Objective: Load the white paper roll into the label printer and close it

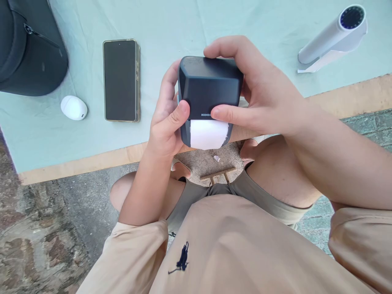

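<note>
A small black label printer [211, 90] with "NIIMB" lettering is held up between my two hands, over the table's near edge. White label paper [210, 134] shows at its lower end, below the dark cover. My left hand [168, 118] wraps its left side, thumb on the front near the lettering. From the right, my right hand [251, 85] grips it with fingers over the top edge and the thumb lying across the front, covering part of the lettering. The printer's underside and several fingertips are hidden.
On the pale green tablecloth [165, 24] lie a phone [121, 80] and a white earbud case [74, 108]. A black zippered bag [30, 49] stands at far left, and a white cylinder with a loose sheet [324, 41] lies at right. The wooden table edge [92, 164] runs before my knees.
</note>
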A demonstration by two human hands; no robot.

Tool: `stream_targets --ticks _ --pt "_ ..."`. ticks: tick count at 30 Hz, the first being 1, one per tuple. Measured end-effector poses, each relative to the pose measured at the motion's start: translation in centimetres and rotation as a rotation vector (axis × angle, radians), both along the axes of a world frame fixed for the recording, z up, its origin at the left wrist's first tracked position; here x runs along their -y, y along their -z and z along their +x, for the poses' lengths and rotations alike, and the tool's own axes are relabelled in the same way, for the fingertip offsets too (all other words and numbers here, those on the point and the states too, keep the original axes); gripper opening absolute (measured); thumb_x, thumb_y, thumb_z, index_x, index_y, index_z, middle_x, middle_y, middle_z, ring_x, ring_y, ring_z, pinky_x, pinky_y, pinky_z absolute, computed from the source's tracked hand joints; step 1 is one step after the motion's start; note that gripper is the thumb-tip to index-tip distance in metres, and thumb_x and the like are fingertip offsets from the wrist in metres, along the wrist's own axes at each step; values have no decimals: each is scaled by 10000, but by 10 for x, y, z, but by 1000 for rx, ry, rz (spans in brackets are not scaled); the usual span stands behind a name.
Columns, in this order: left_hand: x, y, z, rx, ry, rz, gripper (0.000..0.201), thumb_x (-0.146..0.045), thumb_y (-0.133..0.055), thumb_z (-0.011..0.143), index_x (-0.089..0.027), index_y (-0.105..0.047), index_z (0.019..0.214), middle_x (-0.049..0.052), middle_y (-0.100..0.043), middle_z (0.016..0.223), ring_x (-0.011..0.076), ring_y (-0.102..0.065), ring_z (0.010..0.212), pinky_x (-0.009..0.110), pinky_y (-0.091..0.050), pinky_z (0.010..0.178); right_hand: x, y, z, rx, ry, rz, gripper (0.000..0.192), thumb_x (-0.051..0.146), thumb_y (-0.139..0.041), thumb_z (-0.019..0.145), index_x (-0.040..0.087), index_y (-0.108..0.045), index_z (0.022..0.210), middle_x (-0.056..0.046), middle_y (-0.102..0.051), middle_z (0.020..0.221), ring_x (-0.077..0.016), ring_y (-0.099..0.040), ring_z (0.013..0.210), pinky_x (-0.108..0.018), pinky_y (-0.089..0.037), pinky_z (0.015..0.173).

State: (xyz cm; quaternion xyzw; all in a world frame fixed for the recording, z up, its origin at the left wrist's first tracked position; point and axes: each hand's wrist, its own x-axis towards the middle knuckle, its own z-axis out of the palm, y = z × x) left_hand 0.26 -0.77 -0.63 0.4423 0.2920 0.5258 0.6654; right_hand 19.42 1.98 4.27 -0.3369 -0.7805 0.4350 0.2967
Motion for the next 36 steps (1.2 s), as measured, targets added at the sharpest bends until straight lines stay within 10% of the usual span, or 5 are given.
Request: stream_targets --ticks 10,21,36 --pt "2 -15 7 37 -78 -79 340 -510 -466 979 -254 -550 1186 44 -617 1197 229 -595 1264 417 -479 1155 1 4 5 41 27 125 581 496 -526 928 170 -405 1393 -38 -453 1474 -130 -453 1400 -314 -395 1250" --pt "-4 0 2 45 -118 3 330 -517 -469 951 -318 -613 1171 12 -648 1222 293 -562 1190 538 -457 1154 4 3 3 12 71 69 460 440 -456 948 218 -411 1348 -21 -495 1379 -100 -531 1239 -269 -511 1057" --pt "-5 0 -1 11 -136 -114 355 -525 -532 922 -339 -562 1223 -43 -655 1248 311 -444 1389 494 -387 1210 -1 11 11 65 -71 173 789 557 -601 864 228 -261 1495 -68 -284 1599 -181 -424 1436 -314 -512 1114"
